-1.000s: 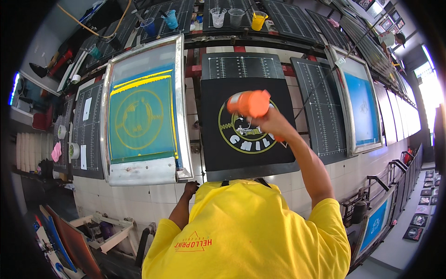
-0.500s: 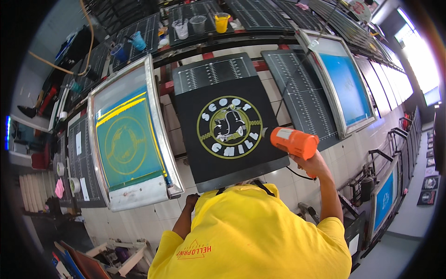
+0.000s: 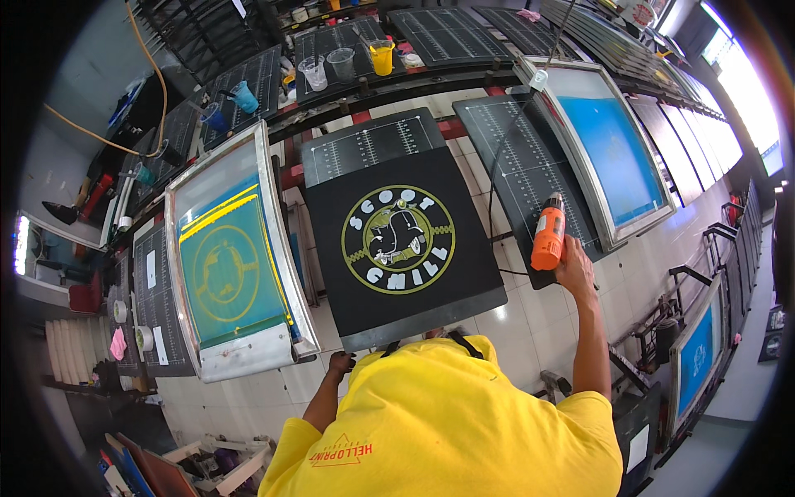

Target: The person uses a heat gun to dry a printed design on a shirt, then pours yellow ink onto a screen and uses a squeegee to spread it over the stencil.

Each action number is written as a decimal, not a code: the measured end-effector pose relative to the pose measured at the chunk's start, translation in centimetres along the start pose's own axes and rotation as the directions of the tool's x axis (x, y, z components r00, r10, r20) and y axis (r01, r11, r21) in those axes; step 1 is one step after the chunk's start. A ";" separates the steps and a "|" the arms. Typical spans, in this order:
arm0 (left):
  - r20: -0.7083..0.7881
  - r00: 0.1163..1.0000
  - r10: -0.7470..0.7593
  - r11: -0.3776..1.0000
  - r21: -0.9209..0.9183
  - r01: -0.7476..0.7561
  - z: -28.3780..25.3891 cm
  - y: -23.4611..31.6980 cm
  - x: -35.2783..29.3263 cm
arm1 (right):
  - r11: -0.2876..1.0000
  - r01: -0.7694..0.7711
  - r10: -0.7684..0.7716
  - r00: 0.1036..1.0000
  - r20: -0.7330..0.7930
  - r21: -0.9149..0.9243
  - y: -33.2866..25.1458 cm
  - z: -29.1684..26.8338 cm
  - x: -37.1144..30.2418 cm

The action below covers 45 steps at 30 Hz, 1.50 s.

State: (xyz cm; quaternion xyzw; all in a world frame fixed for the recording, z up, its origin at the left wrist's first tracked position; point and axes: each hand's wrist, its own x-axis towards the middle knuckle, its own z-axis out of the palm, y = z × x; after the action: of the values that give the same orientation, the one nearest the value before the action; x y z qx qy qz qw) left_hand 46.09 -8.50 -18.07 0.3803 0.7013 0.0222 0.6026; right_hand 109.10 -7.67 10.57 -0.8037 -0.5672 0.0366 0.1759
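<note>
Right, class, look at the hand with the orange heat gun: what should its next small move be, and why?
Probably, the right hand should rest the orange heat gun on the marked black board: the gun overlaps that board in view, clear of the printed black cloth, with its nozzle pointing away from the person. Whether it already touches the board, I cannot tell.

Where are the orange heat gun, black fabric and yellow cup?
Orange heat gun [image 3: 549, 238], head view: middle of its body.
Black fabric [image 3: 401, 238], head view: its printed middle.
Yellow cup [image 3: 382, 59], head view: its outer side.
</note>
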 end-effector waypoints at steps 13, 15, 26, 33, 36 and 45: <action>-0.042 0.982 0.182 0.976 0.134 -0.175 1.6 -4.1 -3.7 | 0.973 0.124 -0.132 0.991 -0.027 -0.194 5.4 3.3 4.3; -0.025 0.962 0.271 0.946 0.191 -0.262 1.3 -6.2 -3.1 | 0.982 0.090 -0.093 0.996 -0.010 -0.166 5.7 3.3 4.5; -0.024 0.966 0.259 0.956 0.146 -0.253 3.2 -3.6 -2.4 | 0.984 0.082 -0.099 0.990 -0.102 -0.161 7.1 3.7 3.7; -0.074 0.977 0.201 0.973 0.133 -0.190 4.3 -1.9 -3.1 | 0.967 -0.026 -0.016 0.987 -0.161 -0.255 7.3 5.2 2.7; -0.013 0.944 0.329 0.918 0.239 -0.316 3.7 -3.0 -2.0 | 0.961 -0.061 0.013 0.984 -0.178 -0.268 7.2 5.6 2.2; -0.038 0.985 0.170 0.971 0.174 -0.161 4.4 2.2 -6.8 | 0.951 -0.061 0.003 0.983 -0.186 -0.304 5.6 5.1 0.0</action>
State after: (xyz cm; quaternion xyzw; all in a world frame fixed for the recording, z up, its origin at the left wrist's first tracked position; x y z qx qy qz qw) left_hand 50.88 -12.65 -12.58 0.4871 0.6820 0.0224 0.5451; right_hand 112.78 -8.11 4.03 -0.8304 -0.5341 -0.1238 0.0990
